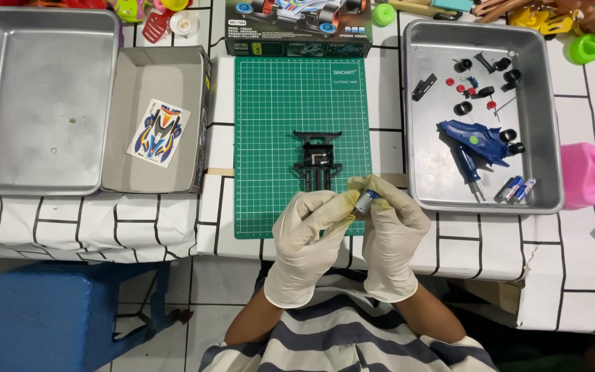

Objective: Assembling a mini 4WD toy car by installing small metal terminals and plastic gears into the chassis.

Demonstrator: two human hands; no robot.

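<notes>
Both of my hands wear pale latex gloves and meet over the near edge of a green cutting mat [270, 103]. My right hand [392, 234] pinches a small silver and blue motor [365, 201] at its fingertips. My left hand [310, 238] touches the same motor from the left with its fingers curled. Just beyond the fingertips a black toy car chassis [318, 157] lies on the mat.
A metal tray [547, 117] at right holds a blue car body [478, 141], black wheels, red small parts and batteries [516, 189]. At left stand an empty metal tray [36, 96] and a grey box lid with a sticker sheet [159, 132]. The kit box [297, 27] lies behind the mat.
</notes>
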